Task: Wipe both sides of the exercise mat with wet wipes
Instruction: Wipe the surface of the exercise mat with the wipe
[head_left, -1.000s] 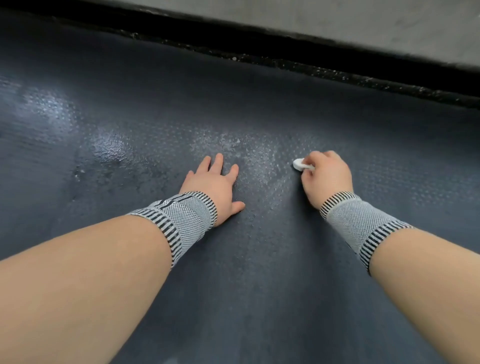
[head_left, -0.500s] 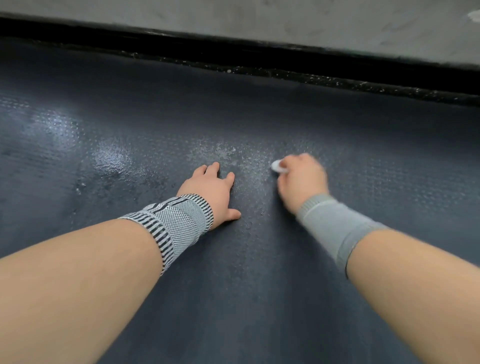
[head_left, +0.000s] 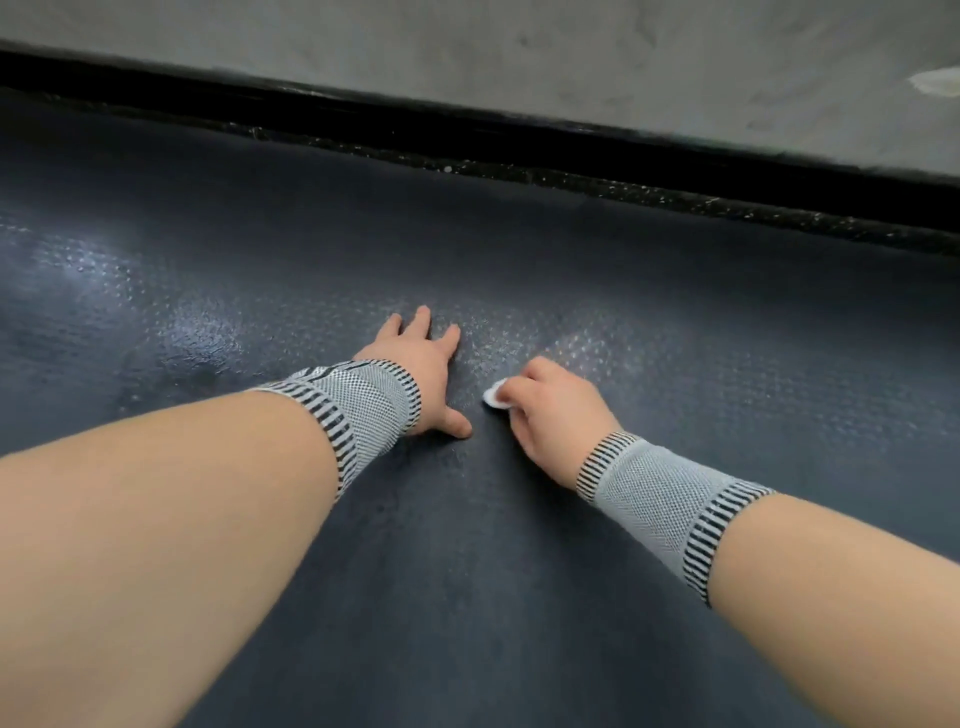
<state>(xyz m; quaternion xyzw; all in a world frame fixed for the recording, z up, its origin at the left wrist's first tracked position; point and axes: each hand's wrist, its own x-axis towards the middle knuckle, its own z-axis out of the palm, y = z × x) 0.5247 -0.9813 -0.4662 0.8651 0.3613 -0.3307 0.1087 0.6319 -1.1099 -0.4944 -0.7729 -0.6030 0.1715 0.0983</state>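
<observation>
The exercise mat (head_left: 467, 597) lies flat on the floor and fills most of the view, its far edge running along a black strip (head_left: 519, 150) below a grey wall (head_left: 519, 52). The step in hand looks like scrubbing the upper face. To do it well, the person should likely work in overlapping strokes from the shiny damp patch (head_left: 197, 332) toward the dry area on the mat's right side, pressing evenly and refolding the wipe once it soils.

The left hand (head_left: 415, 374) rests flat on the mat near its middle, fingers straight and spread, bracing it. Just beside it, toward the mat's right, the right hand (head_left: 550, 410) has its fingers curled around a small bunched wet wipe (head_left: 493, 397), pressing it to the mat. Both forearms reach forward, each in a striped grey wrist sleeve (head_left: 363, 410).
</observation>
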